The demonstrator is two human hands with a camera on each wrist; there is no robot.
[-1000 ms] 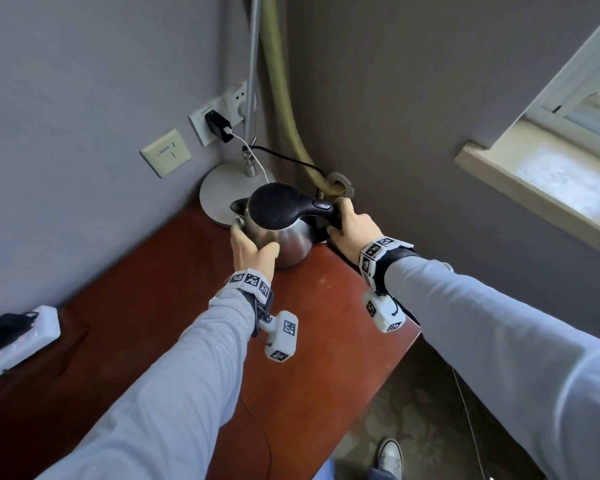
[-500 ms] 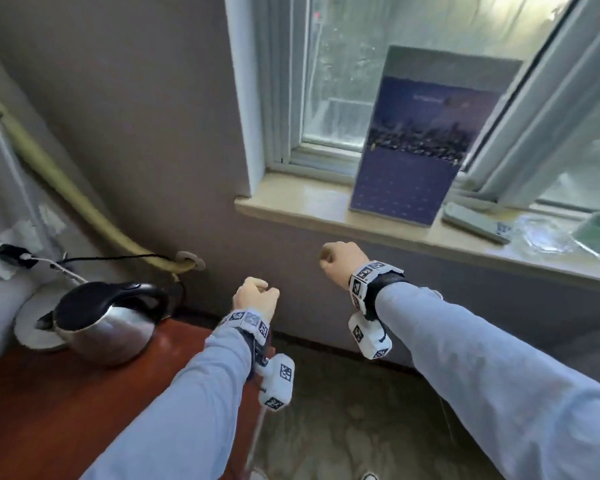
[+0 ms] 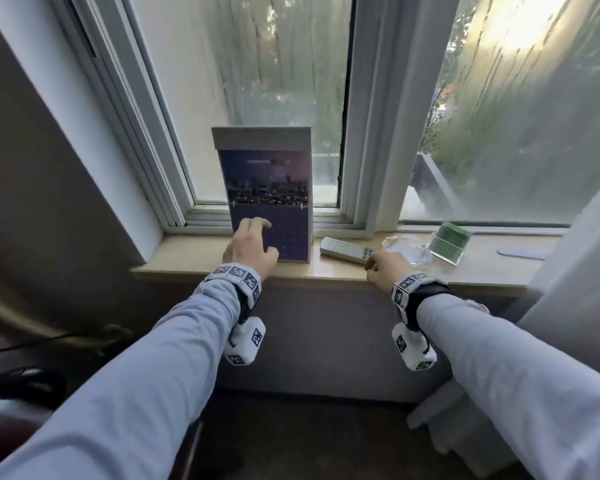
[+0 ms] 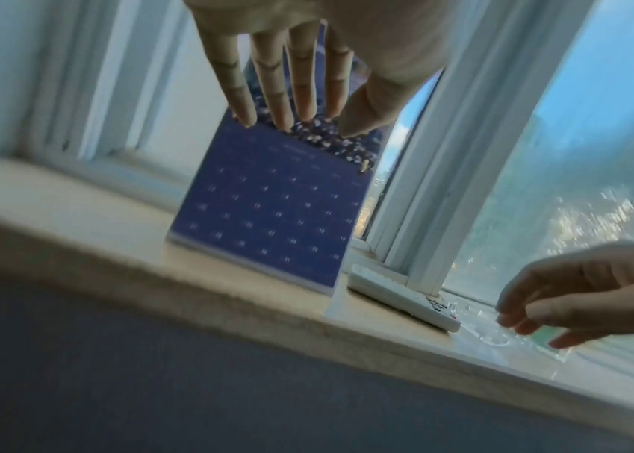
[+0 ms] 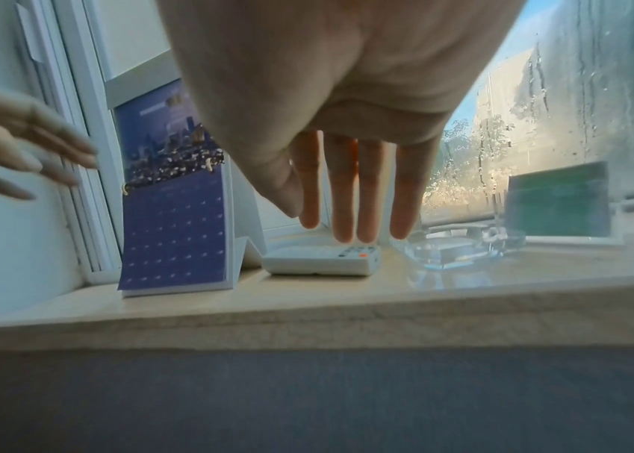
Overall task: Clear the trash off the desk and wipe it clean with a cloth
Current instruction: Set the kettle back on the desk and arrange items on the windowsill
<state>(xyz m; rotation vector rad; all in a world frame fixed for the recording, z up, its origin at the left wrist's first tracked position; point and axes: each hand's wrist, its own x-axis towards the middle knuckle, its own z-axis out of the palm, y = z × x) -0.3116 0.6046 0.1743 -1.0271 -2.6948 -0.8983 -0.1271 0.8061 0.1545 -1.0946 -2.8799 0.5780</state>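
Observation:
My left hand (image 3: pixel 257 240) is open, fingers straight (image 4: pixel 288 92), just in front of a blue desk calendar (image 3: pixel 267 188) standing on the window sill (image 3: pixel 194 252). I cannot tell whether it touches the calendar. My right hand (image 3: pixel 381 268) is open and empty, its fingers (image 5: pixel 346 199) pointing down just above the near end of a white remote (image 3: pixel 347 250) lying on the sill. The desk (image 3: pixel 0 427) shows only as a dark corner at the bottom left. No cloth or trash is in view.
A clear glass dish (image 3: pixel 409 249) lies right of the remote, with a green card holder (image 3: pixel 451 242) behind it. A white curtain (image 3: pixel 575 271) hangs at the right. The window frame stands close behind the calendar.
Both hands let go of the kettle on the desk and swung right and up to the window sill. They opened from loose fists, the left at the calendar, the right over the remote.

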